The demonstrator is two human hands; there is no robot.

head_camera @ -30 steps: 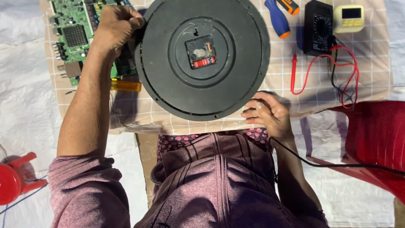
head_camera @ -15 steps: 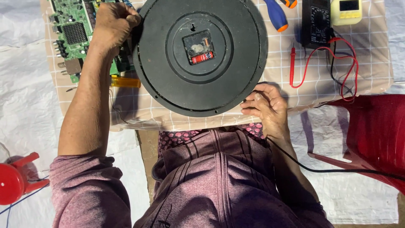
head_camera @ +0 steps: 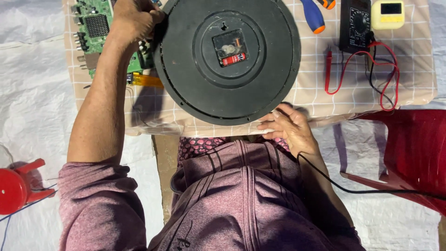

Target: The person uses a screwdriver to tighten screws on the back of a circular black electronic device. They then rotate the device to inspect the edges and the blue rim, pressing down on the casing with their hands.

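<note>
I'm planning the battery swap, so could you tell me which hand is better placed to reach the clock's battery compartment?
Right hand, probably: it only rests at the clock rim, while the left hand grips the far edge, steadying it.

Clock (head_camera: 227,60) lies face down at the middle of the table (head_camera: 297,100), its movement (head_camera: 229,48) at its centre, battery (head_camera: 233,59) in the movement's near side. Left hand (head_camera: 134,21) on the clock's far-left rim, over the circuit board (head_camera: 95,32), which lies left of the clock. Right hand (head_camera: 290,125) at the clock's near-right edge, on the table's near edge. Screwdriver (head_camera: 313,16) right of the clock, far side. Multimeter (head_camera: 355,25) further right, small box (head_camera: 388,14) just beside it on the right. Leads (head_camera: 367,74) loop nearer than the multimeter. Chair (head_camera: 409,153) right of the table, stool (head_camera: 16,188) at near left.
</note>
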